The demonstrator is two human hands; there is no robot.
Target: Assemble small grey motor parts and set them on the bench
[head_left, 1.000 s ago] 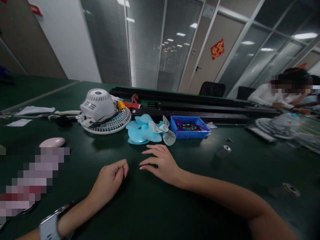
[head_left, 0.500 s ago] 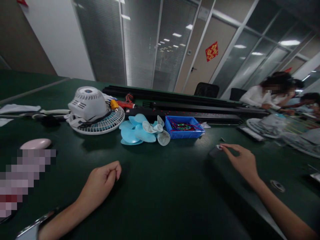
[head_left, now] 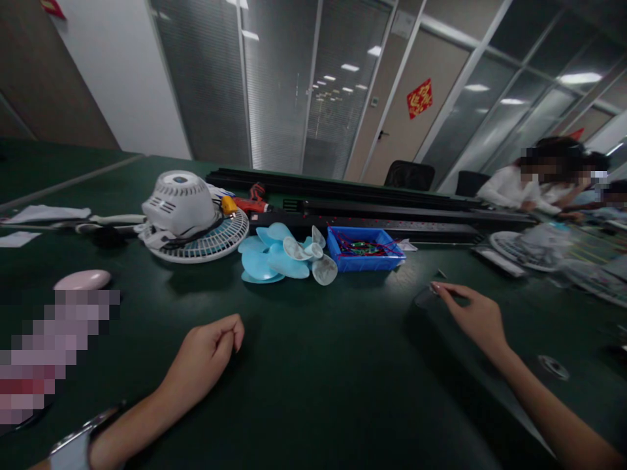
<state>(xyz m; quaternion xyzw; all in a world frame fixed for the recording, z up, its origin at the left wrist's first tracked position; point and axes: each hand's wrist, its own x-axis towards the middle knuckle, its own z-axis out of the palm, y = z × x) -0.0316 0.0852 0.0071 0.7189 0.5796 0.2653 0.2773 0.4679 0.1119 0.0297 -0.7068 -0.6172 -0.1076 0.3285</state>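
Note:
My left hand (head_left: 203, 356) rests on the green table in a loose fist; no object shows in it. My right hand (head_left: 475, 316) is stretched forward at the right, thumb and fingertips pinched on a small shiny piece (head_left: 434, 287) too small to name. A faint greyish patch lies on the table under it. A short thin part (head_left: 442, 273) lies just beyond those fingertips. Near my right forearm is a flat ring-shaped part (head_left: 553, 367). Ahead, between my hands, are light-blue fan blades (head_left: 274, 258) with a clear, smaller fan blade (head_left: 313, 251) against them.
A blue bin (head_left: 367, 261) holds wires and circuit boards. A white fan housing (head_left: 179, 205) sits on its grille, with a red power drill (head_left: 257, 199) behind. Long black rails (head_left: 353, 189) cross the back. A pink object (head_left: 83, 281) lies left. People (head_left: 514, 186) sit at the far right.
The whole view has shifted slightly, so things appear a little further right. My left hand stays curled on the table, and my right hand keeps its pinch in about the same place.

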